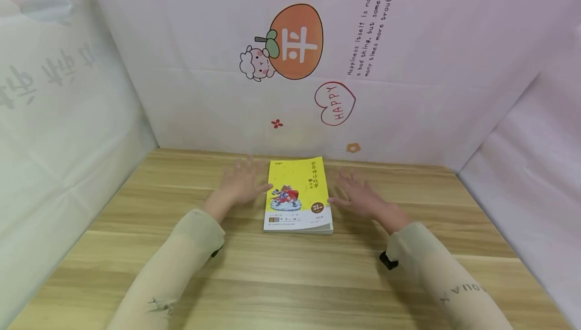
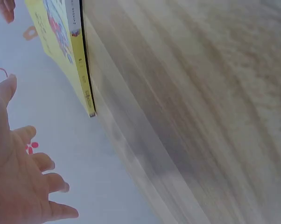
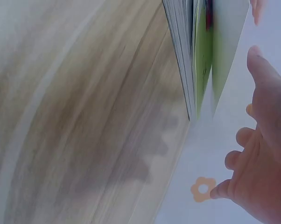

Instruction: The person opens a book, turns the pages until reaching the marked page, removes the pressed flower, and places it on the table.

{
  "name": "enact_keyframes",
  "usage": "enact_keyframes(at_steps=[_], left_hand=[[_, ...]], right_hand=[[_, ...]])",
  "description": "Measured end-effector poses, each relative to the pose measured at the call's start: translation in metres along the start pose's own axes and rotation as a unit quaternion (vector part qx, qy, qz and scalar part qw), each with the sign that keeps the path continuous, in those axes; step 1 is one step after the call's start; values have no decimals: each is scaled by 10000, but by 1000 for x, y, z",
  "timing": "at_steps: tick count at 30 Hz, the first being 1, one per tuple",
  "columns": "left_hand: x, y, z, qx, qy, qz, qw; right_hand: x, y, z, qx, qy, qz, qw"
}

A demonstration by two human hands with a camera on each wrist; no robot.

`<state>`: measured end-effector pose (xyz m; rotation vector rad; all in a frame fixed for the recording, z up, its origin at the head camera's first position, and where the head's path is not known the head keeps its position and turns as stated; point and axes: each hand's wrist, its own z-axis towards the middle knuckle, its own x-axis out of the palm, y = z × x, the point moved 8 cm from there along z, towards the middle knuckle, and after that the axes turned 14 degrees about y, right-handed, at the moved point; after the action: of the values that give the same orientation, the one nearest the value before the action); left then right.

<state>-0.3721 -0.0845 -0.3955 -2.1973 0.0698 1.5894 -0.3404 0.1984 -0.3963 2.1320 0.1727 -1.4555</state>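
Note:
A yellow paperback book [image 1: 295, 188] with a cartoon figure and Chinese characters lies on the wooden table, its front cover slightly lifted along the right side. My left hand [image 1: 240, 184] hovers just left of it, fingers spread and straight. On the other side, my right hand [image 1: 358, 195] is held over the table with its fingers also spread. The left wrist view shows the book's spine [image 2: 84, 70] apart from the left fingers. In the right wrist view the page edges [image 3: 180, 56] face the right hand, with a gap between them. Neither hand holds anything.
The wood-grain table [image 1: 290, 279] meets a white printed sheet [image 1: 204, 93] hanging behind it. More white sheeting stands at the left [image 1: 68, 143] and right [image 1: 522, 168] sides. Dark bands show at both cuffs.

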Motion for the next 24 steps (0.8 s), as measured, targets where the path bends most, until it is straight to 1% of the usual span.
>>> enact_keyframes(at_steps=[5,11,17,22,24], left_hand=[[6,-6,-3,43,142,10,9999],[14,-15,-7,195,270,37,9994],[22,-25,-10,431,431,46,9981],[29,-33,-10,664,609,148,9958],[32,-36,-11,765,710,120,9945]], right_hand=[[4,8,-3,-165,115,77,9998],[11,15,-6,-344,266,60,9990],[14,20,-8,-516,323,45,9981],[19,22,-9,-563,589,30,9967],[22,22,-9,-576,693,41,9959]])
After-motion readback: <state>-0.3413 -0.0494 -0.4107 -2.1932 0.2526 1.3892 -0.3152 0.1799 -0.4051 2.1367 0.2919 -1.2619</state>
